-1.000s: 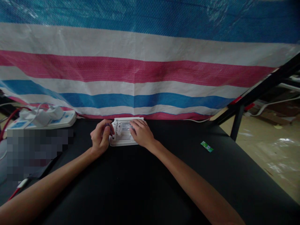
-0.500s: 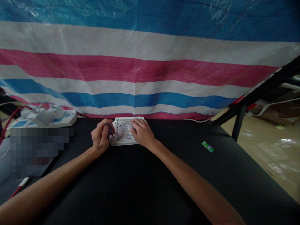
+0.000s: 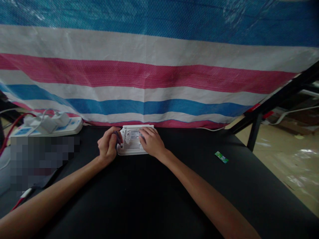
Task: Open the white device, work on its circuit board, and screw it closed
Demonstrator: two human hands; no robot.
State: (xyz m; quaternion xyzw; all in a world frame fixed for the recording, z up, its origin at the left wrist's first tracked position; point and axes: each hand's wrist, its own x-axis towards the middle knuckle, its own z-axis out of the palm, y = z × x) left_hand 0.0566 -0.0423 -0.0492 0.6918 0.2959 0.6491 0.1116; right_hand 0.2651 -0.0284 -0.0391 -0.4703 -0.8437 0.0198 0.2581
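Note:
A white plastic device [image 3: 136, 146] with rows of vent holes and a printed label lies flat on the black tabletop, its vented face up. My left hand [image 3: 107, 146] is closed round a small dark purple object [image 3: 118, 136] at the device's left edge. Fingers hide most of that object, so its kind does not show. On the device's right side rests my right hand [image 3: 153, 142], fingers stretched out over the top face and thumb apart, covering part of the label.
At the left stands a white power strip [image 3: 74, 127] with plugs and cables. A blurred-out dark item lies below it. A small green packet [image 3: 221, 157] lies on the right of the black table [image 3: 189, 186]. Behind hangs a striped plastic sheet [image 3: 144, 76]; a black metal frame [image 3: 254, 131] stands at right.
The view has shifted very slightly. Both hands, the dark purple object and the white device keep practically the same places.

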